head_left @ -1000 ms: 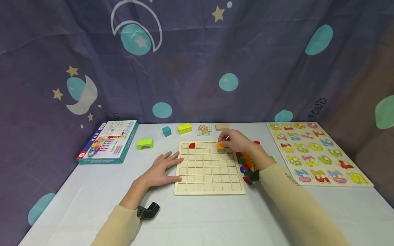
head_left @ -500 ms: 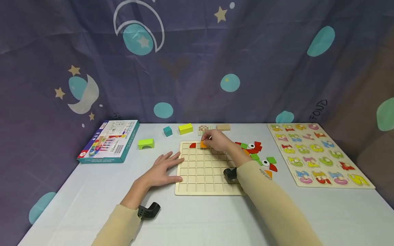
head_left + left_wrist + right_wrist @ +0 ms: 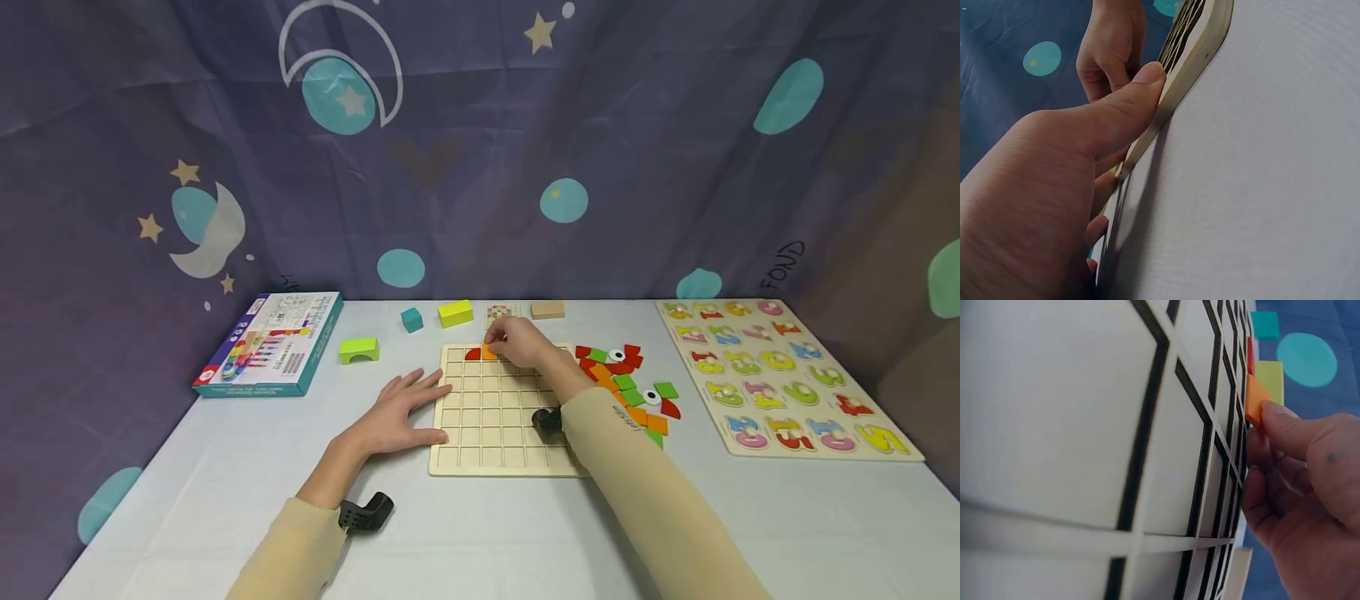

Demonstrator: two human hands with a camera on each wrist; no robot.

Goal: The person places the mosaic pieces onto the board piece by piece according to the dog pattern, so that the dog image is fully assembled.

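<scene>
My right hand (image 3: 522, 343) pinches a small orange tile (image 3: 1255, 400) between thumb and fingers at the top row of a wooden grid board (image 3: 480, 410). Just left of that tile, a red quarter-round tile (image 3: 472, 355) lies in a cell of the same row. Whether the orange tile sits fully in its cell cannot be told. My left hand (image 3: 399, 418) rests at the board's left edge with fingers spread. In the left wrist view its thumb (image 3: 1129, 103) lies on the board's rim.
Several red, green, orange and white tiles (image 3: 630, 385) lie right of the board, partly behind my right sleeve. Further right is a number puzzle (image 3: 776, 379). A green arch block (image 3: 359, 350), teal cube (image 3: 412, 320), yellow block (image 3: 455, 313), pattern card (image 3: 498, 312), wooden block (image 3: 547, 310) and box (image 3: 270, 346) surround it.
My right hand has carried the orange tile leftward along the board's top row to beside the red tile. The loose tiles on the right are more exposed. My left hand stays put.
</scene>
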